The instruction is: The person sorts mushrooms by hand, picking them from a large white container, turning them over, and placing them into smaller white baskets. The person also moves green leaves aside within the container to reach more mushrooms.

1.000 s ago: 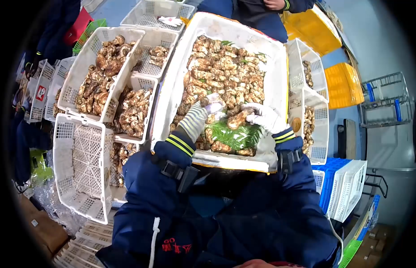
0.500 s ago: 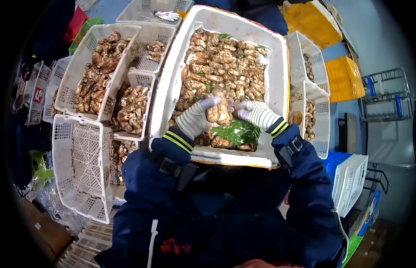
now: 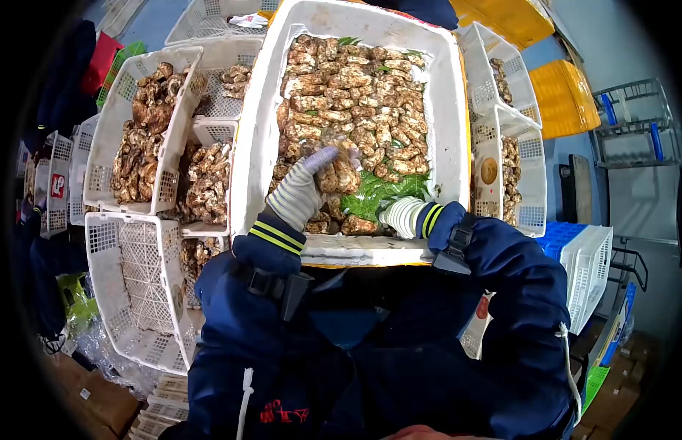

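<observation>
A white foam box (image 3: 242, 176) in front of me holds rows of brown and pale mushrooms (image 3: 355, 110). My left hand (image 3: 300, 191), in a striped glove, is closed around a few mushrooms (image 3: 339, 176) over the near left part of the box. My right hand (image 3: 403, 216), gloved the same way, is low in the near right corner. It touches the green fern-like leaves (image 3: 377, 192), and its fingers are mostly hidden there. More mushrooms lie under and beside the leaves along the near wall.
White plastic crates (image 3: 91, 176) with loose mushrooms stand on the left. More crates (image 3: 531, 176) line the right side, near yellow-wrapped boxes (image 3: 564, 99). A metal cart (image 3: 634, 125) stands farther right. Another person's dark sleeve (image 3: 59, 95) shows at far left.
My right hand has left the held mushrooms and moved down to the leaves at the near right. The mushrooms stay in my left hand, now lower left. The whole view has shifted slightly.
</observation>
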The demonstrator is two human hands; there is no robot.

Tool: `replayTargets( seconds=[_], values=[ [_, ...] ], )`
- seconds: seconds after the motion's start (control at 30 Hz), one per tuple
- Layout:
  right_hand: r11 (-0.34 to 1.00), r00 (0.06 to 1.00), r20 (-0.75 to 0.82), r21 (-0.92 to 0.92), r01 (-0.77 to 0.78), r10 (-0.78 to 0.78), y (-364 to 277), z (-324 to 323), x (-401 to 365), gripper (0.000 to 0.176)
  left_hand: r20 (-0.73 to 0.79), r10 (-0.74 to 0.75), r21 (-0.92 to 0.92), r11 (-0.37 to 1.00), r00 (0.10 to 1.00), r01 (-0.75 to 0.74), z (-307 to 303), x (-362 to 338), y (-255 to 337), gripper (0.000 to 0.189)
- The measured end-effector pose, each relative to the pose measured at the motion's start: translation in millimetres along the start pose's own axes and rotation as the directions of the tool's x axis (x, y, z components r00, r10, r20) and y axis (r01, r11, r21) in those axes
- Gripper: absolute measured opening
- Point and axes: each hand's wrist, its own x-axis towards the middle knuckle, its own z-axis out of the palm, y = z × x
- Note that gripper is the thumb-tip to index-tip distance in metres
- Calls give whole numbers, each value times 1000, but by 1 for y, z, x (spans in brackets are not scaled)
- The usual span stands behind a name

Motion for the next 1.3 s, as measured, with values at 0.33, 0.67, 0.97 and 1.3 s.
replayTargets(
  seconds=[0.33,0.67,0.97,1.3],
  values=[
    [977,971,238,211,-33,-19,16,-10,-3,52,-160,48,-32,998,986,-54,11,-4,3,33],
    [727,998,31,684,-63,58,32,-69,-38,30,-136,78,-26,996,988,-82,-3,0,-2,41],
    [198,588,-504,839,507,633,-40,-60,-89,28,-88,140,-2,990,986,-141,63,-41,-22,38],
    [-122,394,-412,548,828,821,-81,-76,-98,43,-21,176,-346,922,984,-172,101,-61,-53,38]
  ],
)
